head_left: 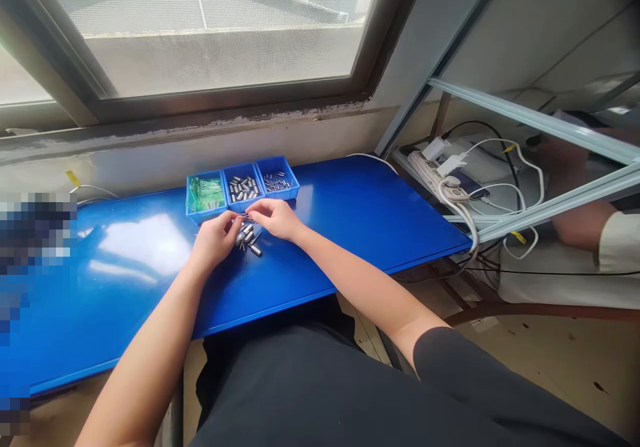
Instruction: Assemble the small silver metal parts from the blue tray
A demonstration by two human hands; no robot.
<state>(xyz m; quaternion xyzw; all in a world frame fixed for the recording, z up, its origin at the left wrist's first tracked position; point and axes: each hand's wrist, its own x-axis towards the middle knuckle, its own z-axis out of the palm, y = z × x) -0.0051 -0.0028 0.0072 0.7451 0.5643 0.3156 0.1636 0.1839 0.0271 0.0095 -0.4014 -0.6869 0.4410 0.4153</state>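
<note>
Slim metallic-looking piece (246, 218), too small to identify, sits just on the near side of the row of three blue plastic bins (239, 206), seemingly lengthwise between the left hand (216, 237) and right hand (277, 219), equally near, whose fingers pinch it above shiny silver metal cylinders (255, 250) on the glossy blue tabletop (350, 213), no writing legible.

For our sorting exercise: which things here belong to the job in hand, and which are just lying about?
Probably the job: left hand, right hand, loose metal parts, three blue bins, green plastic, blue table.
Probably lying about: power strip, white cables.
</note>
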